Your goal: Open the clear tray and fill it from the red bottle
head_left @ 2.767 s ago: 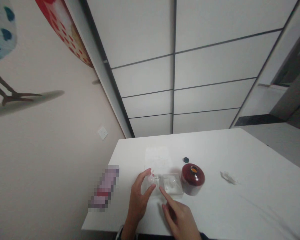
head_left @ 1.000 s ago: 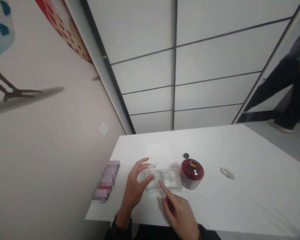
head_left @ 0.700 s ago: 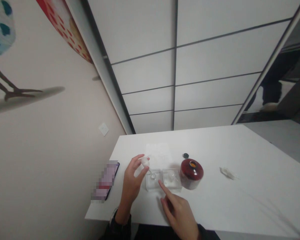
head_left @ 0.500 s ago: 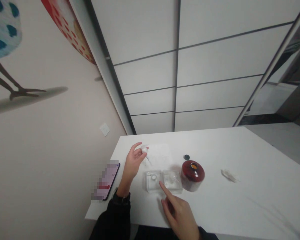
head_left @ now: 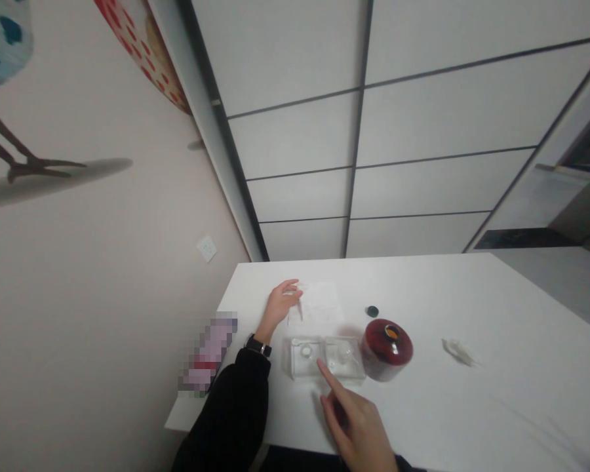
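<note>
My left hand (head_left: 280, 305) rests at the edge of a white paper sheet (head_left: 317, 305), its fingers closed around a small dropper. The dropper's bulb is mostly hidden, and a thin clear stem (head_left: 300, 311) reaches down onto the sheet. A clear two-part plastic tray (head_left: 327, 358) lies just below the sheet. Its left compartment holds a small round ring (head_left: 305, 352), and its right one a clear object (head_left: 345, 354). My right hand (head_left: 356, 419) has its index finger extended, the fingertip at the tray's front edge. A dark red jar (head_left: 387, 350) stands right of the tray.
A small black cap (head_left: 372, 311) lies above the jar, and crumpled white tissue (head_left: 459, 352) lies further right. A pixelated phone (head_left: 208, 351) sits at the table's left edge. A wall with a socket (head_left: 206, 249) runs along that side.
My left hand has moved away from the tray and onto the edge of the paper sheet with the dropper. My right hand stays at the tray, and the view has shifted slightly.
</note>
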Action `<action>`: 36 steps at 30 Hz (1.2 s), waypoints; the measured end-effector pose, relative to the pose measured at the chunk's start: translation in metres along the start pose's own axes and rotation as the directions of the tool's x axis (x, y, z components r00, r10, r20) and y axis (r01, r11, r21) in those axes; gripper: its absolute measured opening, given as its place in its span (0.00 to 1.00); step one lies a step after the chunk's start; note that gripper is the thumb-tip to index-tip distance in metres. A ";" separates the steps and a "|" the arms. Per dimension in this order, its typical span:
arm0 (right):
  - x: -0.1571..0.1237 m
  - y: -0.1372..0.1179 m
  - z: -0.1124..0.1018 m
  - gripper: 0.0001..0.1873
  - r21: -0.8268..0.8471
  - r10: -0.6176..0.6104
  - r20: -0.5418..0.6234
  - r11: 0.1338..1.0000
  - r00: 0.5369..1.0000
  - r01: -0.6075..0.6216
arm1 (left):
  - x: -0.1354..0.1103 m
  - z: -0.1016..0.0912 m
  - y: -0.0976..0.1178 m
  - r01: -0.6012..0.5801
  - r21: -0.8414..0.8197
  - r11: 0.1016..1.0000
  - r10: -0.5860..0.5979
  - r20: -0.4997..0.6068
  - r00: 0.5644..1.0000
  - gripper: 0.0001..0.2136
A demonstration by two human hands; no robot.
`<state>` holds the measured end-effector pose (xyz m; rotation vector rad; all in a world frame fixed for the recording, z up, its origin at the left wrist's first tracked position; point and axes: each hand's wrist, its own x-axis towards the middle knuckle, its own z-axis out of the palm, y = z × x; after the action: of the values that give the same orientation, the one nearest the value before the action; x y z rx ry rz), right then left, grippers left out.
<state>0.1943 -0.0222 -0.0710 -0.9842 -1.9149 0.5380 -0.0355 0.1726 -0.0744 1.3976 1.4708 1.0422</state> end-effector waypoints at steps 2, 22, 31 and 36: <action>0.000 -0.001 -0.001 0.26 0.008 0.000 0.008 1.000 1.000 0.000 | 0.001 0.001 -0.003 0.007 0.040 0.999 -0.007 -0.004 1.000 0.17; 0.000 -0.004 -0.010 0.28 -0.058 -0.127 -0.164 0.991 0.978 0.119 | -0.027 0.005 0.039 -0.215 0.364 0.906 0.254 -0.061 0.965 0.16; -0.018 0.014 -0.031 0.25 -0.127 -0.068 -0.248 0.991 0.966 0.038 | -0.123 0.023 0.116 -0.497 0.187 0.847 0.352 0.503 0.789 0.21; -0.018 0.019 -0.026 0.22 -0.155 -0.009 -0.216 0.988 0.976 -0.025 | -0.126 0.029 0.120 -0.558 0.311 0.769 0.254 0.653 0.714 0.27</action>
<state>0.2300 -0.0261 -0.0797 -1.1045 -1.7776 0.2740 0.0332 0.0517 0.0345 2.2676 0.9850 0.3930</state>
